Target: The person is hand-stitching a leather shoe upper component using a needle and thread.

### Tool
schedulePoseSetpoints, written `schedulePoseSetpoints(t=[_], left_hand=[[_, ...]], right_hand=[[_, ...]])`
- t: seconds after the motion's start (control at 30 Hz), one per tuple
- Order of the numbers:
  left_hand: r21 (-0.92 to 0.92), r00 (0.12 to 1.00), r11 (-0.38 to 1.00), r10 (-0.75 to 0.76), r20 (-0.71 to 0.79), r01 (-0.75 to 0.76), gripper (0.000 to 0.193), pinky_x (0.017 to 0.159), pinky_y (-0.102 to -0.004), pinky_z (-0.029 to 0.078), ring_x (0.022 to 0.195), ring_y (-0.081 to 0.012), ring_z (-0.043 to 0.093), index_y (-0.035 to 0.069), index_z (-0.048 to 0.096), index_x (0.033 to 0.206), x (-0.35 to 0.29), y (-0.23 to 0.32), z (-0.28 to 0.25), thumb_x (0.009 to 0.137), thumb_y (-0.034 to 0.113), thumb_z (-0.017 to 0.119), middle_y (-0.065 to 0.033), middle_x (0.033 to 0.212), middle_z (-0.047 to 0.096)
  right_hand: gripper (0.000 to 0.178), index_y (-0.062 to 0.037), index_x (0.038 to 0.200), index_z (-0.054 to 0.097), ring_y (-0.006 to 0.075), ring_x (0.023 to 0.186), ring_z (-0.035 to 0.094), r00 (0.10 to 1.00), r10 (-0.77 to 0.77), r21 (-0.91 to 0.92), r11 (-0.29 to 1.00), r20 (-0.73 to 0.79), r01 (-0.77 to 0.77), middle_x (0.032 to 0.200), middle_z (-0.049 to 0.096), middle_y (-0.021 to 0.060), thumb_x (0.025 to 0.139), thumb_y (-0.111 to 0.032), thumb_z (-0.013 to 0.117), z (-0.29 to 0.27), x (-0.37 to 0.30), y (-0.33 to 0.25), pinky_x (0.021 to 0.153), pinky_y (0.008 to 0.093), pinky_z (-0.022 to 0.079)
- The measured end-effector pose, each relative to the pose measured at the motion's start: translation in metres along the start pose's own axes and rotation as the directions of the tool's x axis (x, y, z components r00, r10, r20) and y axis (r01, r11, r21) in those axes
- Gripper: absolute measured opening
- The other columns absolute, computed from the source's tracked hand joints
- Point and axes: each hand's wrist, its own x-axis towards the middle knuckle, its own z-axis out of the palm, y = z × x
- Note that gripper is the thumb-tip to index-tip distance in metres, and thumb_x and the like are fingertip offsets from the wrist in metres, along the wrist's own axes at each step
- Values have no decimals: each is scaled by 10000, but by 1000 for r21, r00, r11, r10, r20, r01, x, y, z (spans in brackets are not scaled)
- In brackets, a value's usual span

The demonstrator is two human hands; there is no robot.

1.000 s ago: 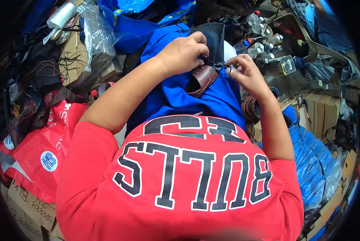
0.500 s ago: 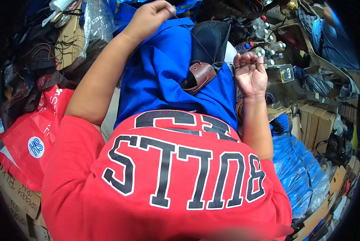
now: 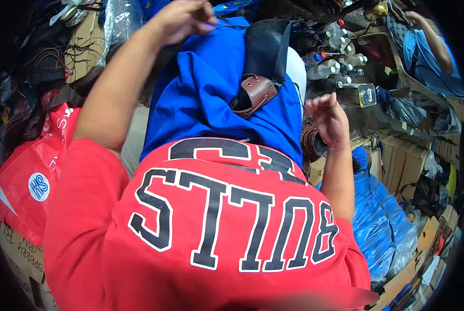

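A partly made shoe lies across my blue-clad lap, with a brown leather part (image 3: pixel 258 95) that has eyelets and a long black part (image 3: pixel 265 49) beyond it. My left hand (image 3: pixel 185 20) is raised at the top edge, left of the black part; its bent fingers are apart and slightly blurred, and no thread shows in them. To the right of the shoe, off my knee, my right hand (image 3: pixel 330 119) is up with curled fingers. Whatever those fingers may hold is too small to make out. Neither hand touches the shoe.
Several small bottles (image 3: pixel 341 67) stand at the upper right, near a clear square container (image 3: pixel 366 96). A blue plastic bag (image 3: pixel 382 223) and cardboard (image 3: pixel 403 160) lie to my right. A red bag (image 3: pixel 30 176) is at my left. Another person's arm (image 3: pixel 434 41) shows far right.
My left hand has moved up and left, and the dark thread that ran from it to the shoe no longer shows. My right hand has moved slightly down and right, and turned.
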Motion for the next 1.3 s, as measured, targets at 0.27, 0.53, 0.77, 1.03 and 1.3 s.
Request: schedulePoseSetpoints(t=[0.27,0.53,0.77,1.03,1.3], left_hand=[[618,898,682,429,96,-392,494,984,-335,389,1158,-228,513,35,562,1201,-31,15,14,733,153,667,-123,1244,549],[776,798,379,548,251,-504,668,1013,-383,372,1187,-359,456,7,464,1246,17,-34,160,689,270,721,-225,1244,474],[750,848,468,478,230,-468,683,1005,-368,377,1175,-343,467,13,464,1257,27,-38,157,700,296,743,-220,1239,480],[755,835,364,311,454,-546,509,961,-351,393,1098,-284,520,39,586,1130,32,7,137,703,249,765,-149,1126,562],[671,850,552,149,505,-496,246,890,-326,429,990,-220,558,56,664,925,30,18,140,707,137,744,-78,957,636]], right_hand=[[358,-10,1126,597,167,950,590,932,-358,-880,457,-51,127,1086,598,90,802,-138,680,33,-5,-40,847,292,461],[200,20,752,549,322,637,510,946,101,-915,-242,308,324,680,516,168,810,-164,601,137,46,-35,597,396,417],[276,1,639,410,165,576,402,940,-93,-942,45,328,333,596,388,61,823,-100,589,125,-1,-54,554,308,326],[170,-81,989,691,141,657,539,930,-280,-969,-3,237,246,726,532,58,825,-72,650,118,0,-28,594,259,421],[164,-95,960,697,249,665,569,942,-249,-973,-97,225,207,730,543,111,810,-86,632,124,15,-23,621,335,452]])
